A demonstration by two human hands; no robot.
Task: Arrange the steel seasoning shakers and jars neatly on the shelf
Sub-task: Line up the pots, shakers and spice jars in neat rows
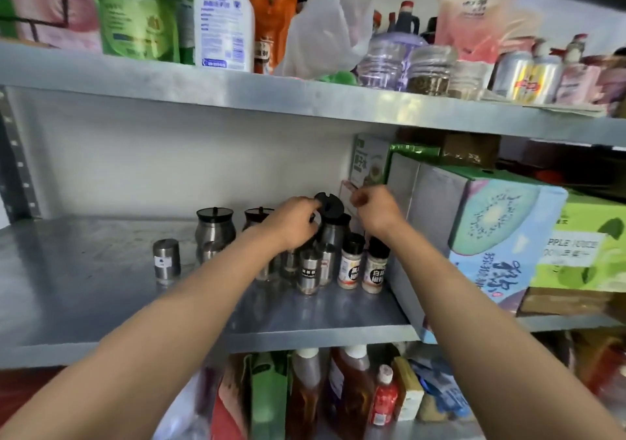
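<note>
Both arms reach into the middle steel shelf (pixel 101 304). The left hand (pixel 291 222) has its fingers pinching a black notched lid (pixel 329 205), tilted up off a steel jar (pixel 333 233) at the back of the cluster. The right hand (pixel 374 207) hovers beside it, fingers curled together, empty. A small brushed-steel shaker (pixel 166 261) stands apart to the left, near a round-bellied steel jar with a dark lid (pixel 214 229).

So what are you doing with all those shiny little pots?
A person is tidying steel seasoning jars on the middle shelf. The left hand is at the black lid of a tall steel jar at the back, and the lid looks tipped up. The right hand hovers beside it, closed. One small steel shaker stands apart to the left; the others are bunched together.
</note>
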